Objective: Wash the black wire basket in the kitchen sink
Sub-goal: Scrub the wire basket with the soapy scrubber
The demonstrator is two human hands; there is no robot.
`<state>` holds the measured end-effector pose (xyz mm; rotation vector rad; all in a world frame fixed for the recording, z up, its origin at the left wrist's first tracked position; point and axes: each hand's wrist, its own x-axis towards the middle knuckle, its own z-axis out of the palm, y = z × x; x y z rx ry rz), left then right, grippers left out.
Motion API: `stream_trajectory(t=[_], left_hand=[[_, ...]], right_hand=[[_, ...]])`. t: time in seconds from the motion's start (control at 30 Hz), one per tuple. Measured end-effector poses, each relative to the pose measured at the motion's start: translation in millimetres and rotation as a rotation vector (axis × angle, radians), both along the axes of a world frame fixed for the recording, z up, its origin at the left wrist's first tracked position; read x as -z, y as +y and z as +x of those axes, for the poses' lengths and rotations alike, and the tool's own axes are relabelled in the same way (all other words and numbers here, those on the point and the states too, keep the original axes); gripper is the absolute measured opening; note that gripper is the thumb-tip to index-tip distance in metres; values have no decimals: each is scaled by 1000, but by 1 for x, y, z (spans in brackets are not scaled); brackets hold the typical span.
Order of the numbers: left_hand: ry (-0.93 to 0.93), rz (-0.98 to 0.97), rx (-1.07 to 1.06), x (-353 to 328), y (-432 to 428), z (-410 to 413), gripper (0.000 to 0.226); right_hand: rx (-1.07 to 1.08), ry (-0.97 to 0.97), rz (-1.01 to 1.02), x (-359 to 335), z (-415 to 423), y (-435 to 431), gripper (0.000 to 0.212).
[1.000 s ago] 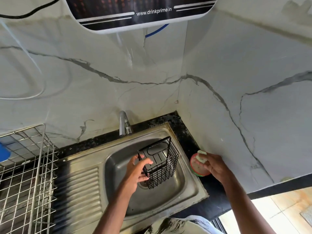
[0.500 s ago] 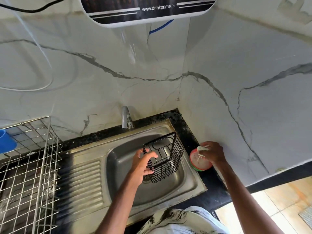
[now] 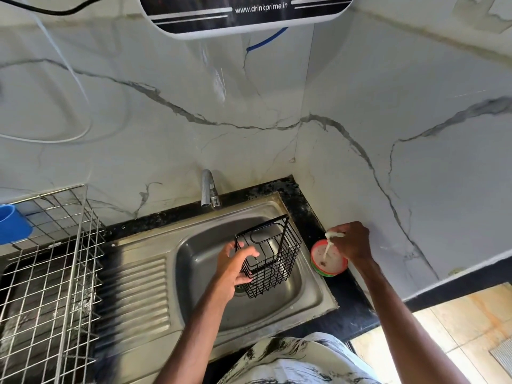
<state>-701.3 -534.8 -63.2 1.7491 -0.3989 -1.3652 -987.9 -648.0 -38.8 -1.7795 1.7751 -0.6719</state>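
In sink, basket gripped at rim by left hand; right hand, pinching soapy scrubber, had lifted off soap dish; scrubbing likely next.

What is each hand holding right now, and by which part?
Left hand grips the black wire basket by its left top rim. Right hand pinches a small whitish wad, mostly hidden, above the round red-rimmed tub.
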Motion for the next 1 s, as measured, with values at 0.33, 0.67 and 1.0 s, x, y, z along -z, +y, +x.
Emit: stream_trajectory(t=[0.33,0.67,1.0], left_hand=[[16,-28,23,0,7,1,57],[87,-100,73,-5,13,3,50],[77,-109,57,-18,14,-1,55]], right_hand=[[66,-80,21,4,2,-3,11],[94,-107,20,8,3,3,17],[154,-608,226,2,20,1,26]])
